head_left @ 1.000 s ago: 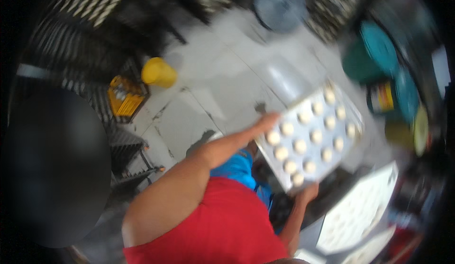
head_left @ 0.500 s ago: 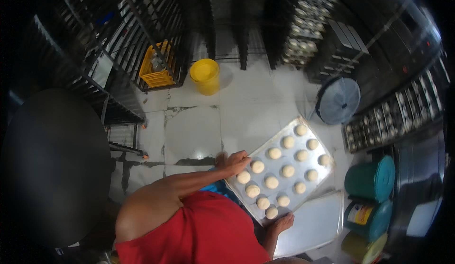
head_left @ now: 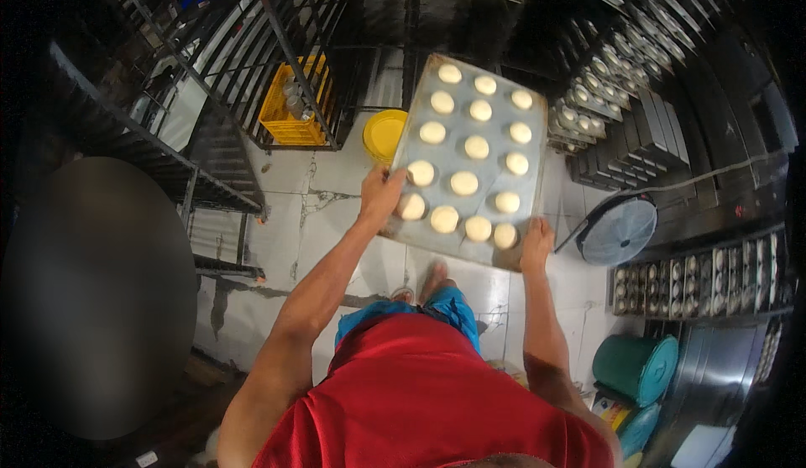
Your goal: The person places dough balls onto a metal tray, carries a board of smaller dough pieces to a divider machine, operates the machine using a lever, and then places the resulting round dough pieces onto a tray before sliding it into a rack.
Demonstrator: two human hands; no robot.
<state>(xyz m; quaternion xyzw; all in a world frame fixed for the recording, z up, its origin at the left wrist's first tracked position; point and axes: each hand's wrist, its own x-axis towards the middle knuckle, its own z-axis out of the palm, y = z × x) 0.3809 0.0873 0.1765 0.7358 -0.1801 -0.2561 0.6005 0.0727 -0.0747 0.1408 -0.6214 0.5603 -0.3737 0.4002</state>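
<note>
1. Rectangular grey metal tray [head_left: 489,174]: held above the white tiled floor [head_left: 277,250], in front of the person, its far end angled slightly leftward.
2. Round, pale cream dough balls [head_left: 463,183]: sixteen, set apart from one another in uneven rows on the tray.
3. Left hand [head_left: 382,193]: holding the tray by its left edge, toward the near corner.
4. Right hand [head_left: 536,245]: holding the tray at its near right corner.
5. Round yellow plastic bucket [head_left: 385,136]: on the floor beyond the left hand, partly hidden by the tray.
6. Yellow slatted plastic crate [head_left: 290,130]: left of the bucket, at the foot of a black metal rack [head_left: 280,27], with clear containers inside.
7. Round grey fan [head_left: 620,230]: to the right of the right hand, apart from it.
8. Green plastic barrel [head_left: 634,369]: lower right.
</note>
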